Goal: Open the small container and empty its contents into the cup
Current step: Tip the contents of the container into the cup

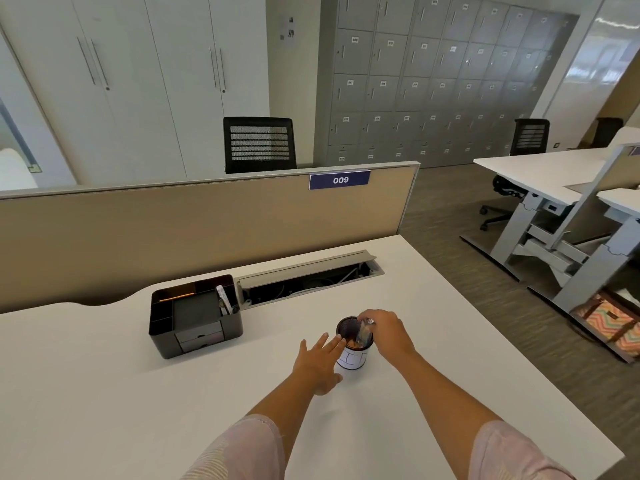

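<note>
A white cup [352, 360] with a dark inside stands on the white desk [173, 393]. My right hand [386, 332] holds a small clear container [364, 332] tilted over the cup's mouth; what is in it is too blurred to tell. My left hand [318, 363] rests against the cup's left side with its fingers spread, the fingertips at the rim.
A black desk organiser [195, 315] with pens stands to the left of the cup. Behind it lies an open cable tray [308, 278] before a beige divider [194, 220]. The desk's right edge drops to the carpet. Another desk stands at the right.
</note>
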Available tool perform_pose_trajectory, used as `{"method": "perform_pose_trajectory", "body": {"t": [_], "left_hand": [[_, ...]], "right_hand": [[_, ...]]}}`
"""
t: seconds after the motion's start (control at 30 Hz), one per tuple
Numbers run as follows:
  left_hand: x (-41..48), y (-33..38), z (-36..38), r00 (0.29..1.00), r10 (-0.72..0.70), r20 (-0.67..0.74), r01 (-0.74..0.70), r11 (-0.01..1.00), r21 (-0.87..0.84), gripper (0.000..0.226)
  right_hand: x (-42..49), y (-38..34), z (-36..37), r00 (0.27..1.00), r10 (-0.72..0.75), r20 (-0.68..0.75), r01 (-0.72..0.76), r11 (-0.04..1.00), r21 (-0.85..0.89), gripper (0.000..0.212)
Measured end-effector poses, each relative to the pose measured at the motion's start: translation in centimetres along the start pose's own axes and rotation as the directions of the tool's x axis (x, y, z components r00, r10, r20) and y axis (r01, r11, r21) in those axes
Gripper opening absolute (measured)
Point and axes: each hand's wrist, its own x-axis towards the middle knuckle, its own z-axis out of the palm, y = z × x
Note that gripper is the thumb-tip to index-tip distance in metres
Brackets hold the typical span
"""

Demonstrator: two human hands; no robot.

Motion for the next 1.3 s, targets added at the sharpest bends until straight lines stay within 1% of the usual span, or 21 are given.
{"method": "perform_pose_trajectory", "body": {"t": [0.1,0.23,0.43,0.5,0.6,0.7,0.83,0.93,1.0,1.1,1.2,1.3], "left_hand": [[0.1,0.1,0.1,1.000,-0.004,-0.006,0.004,1.000,-0.008,0.076],[0.2,-0.1,0.1,1.000,-0.013,-0.006,0.013,1.000,-0.012,0.080],[0.5,-0.3,0.2,0.997,-0.063,-0.053,0.058,0.995,-0.085,0.079],[0.7,-0.2,0.1,0.996,-0.077,-0.055,0.071,0.993,-0.093,0.078],[0.9,-0.2,-0.1,0.996,-0.087,-0.034,0.085,0.994,-0.068,0.075],[1.2,-0.4,-0.2,0.995,-0.099,-0.005,0.098,0.994,-0.053,0.075],[1.4,-0.7,-0.2,0.995,-0.104,-0.005,0.103,0.991,-0.080,0.074],[1.4,-0.8,-0.1,0.994,-0.108,-0.002,0.107,0.990,-0.090,0.074],[1.3,-0.8,-0.1,0.994,-0.110,0.003,0.110,0.990,-0.092,0.074],[1.3,-0.9,-0.1,0.994,-0.111,0.004,0.111,0.990,-0.084,0.075],[1.2,-0.9,-0.2,0.994,-0.113,0.010,0.113,0.990,-0.082,0.075],[1.2,-1.0,-0.1,0.993,-0.114,0.006,0.114,0.990,-0.079,0.075]], "right_hand": [[0.1,-0.3,-0.2,0.999,-0.034,-0.030,0.035,0.998,0.042,0.031],[0.0,-0.1,0.1,0.998,-0.033,-0.053,0.038,0.994,0.099,0.033],[-0.3,0.1,1.0,0.989,-0.043,-0.144,0.070,0.981,0.184,0.034],[-0.3,0.2,1.3,0.992,-0.046,-0.117,0.072,0.971,0.229,0.035],[-0.2,0.5,1.6,0.996,-0.090,-0.012,0.090,0.962,0.257,0.036],[0.0,0.6,1.7,0.997,-0.065,-0.046,0.075,0.959,0.274,0.036],[0.2,0.7,1.6,0.995,-0.100,0.013,0.093,0.961,0.260,0.035],[0.2,0.9,1.6,0.995,-0.095,-0.014,0.095,0.959,0.266,0.034],[0.2,0.9,1.7,0.995,-0.103,-0.003,0.100,0.957,0.274,0.034],[0.1,0.9,1.9,0.995,-0.094,-0.037,0.101,0.955,0.280,0.034],[0.2,0.8,2.0,0.992,-0.128,0.019,0.119,0.961,0.249,0.034],[0.3,0.8,2.2,0.997,-0.077,-0.030,0.082,0.969,0.231,0.033]]}}
